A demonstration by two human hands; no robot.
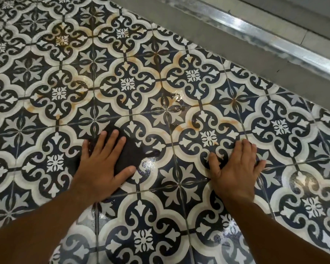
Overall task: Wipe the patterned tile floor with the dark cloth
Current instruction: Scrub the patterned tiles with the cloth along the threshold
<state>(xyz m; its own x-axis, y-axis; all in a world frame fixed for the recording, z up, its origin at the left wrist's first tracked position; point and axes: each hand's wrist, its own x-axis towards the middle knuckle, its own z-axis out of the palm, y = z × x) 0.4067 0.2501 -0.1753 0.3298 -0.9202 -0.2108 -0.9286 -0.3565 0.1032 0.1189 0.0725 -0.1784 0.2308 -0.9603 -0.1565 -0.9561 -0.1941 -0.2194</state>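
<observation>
Head camera, looking down: a person kneels or leans over a patterned tile floor (46, 77) of navy and white quatrefoils, both bare forearms reaching in from the bottom edge.

At far left, faint orange-brown stains (61, 40) ring several of the white bands.

Left of centre, the left hand (103, 164) lies flat with fingers straight and fanned apart, thumb out to the right, pressing down on the dark cloth (133, 151). The cloth sits on the floor under the palm and fingers and spreads out to the right of them. Its exact outline is hard to trace, since it blends with the dark parts of the tile pattern.

Just beside the cloth's right edge, a wet sheen (148, 162) glints on the tile. More rust-coloured marks (191, 124) curve along a white band between the two hands.

Right of centre, the right hand (236, 168) rests palm-down on bare tile, well apart from the cloth, fingers straight and close together, thumb splayed to the left. It holds nothing.

Further right, another glossy patch (303, 180) reflects light.

Across the upper right corner, a grey concrete strip (227, 42) borders the tiles, with a shiny metal rail (278, 40) running diagonally beyond it.
</observation>
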